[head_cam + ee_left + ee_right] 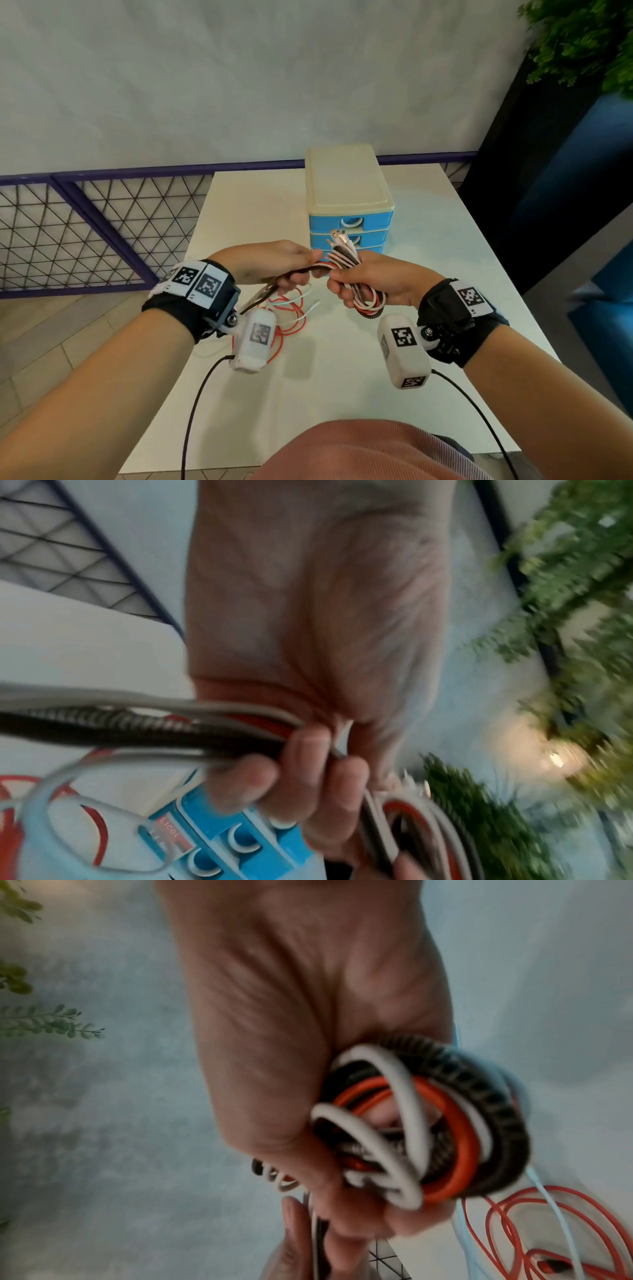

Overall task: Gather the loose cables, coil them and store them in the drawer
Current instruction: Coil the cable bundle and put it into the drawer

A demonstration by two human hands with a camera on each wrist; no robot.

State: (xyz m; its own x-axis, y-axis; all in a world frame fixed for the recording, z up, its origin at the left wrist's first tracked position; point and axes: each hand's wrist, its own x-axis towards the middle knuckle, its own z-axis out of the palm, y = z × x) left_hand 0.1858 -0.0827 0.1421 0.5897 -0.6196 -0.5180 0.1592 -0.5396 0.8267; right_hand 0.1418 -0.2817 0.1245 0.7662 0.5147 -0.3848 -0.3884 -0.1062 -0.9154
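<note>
Nearest, over the middle of the white tabletop (428, 240), both hands are raised and busy with cables. The right hand (373, 281) has its fingers curled round a coiled bundle (366, 301) of white, orange and dark braided cable; the coil's long axis runs from near to far, its loops hanging toward the near edge and a plug end (339, 237) sticking out toward the far edge. The left hand (274, 263) pinches the strands that run sideways from the coil. Under the hands, loose orange and white cable (291, 308) lies in loops on the tabletop. Beyond them, toward the far edge, stands a blue drawer unit (349, 219) with a cream top, its drawers closed, contents not visible.
</note>
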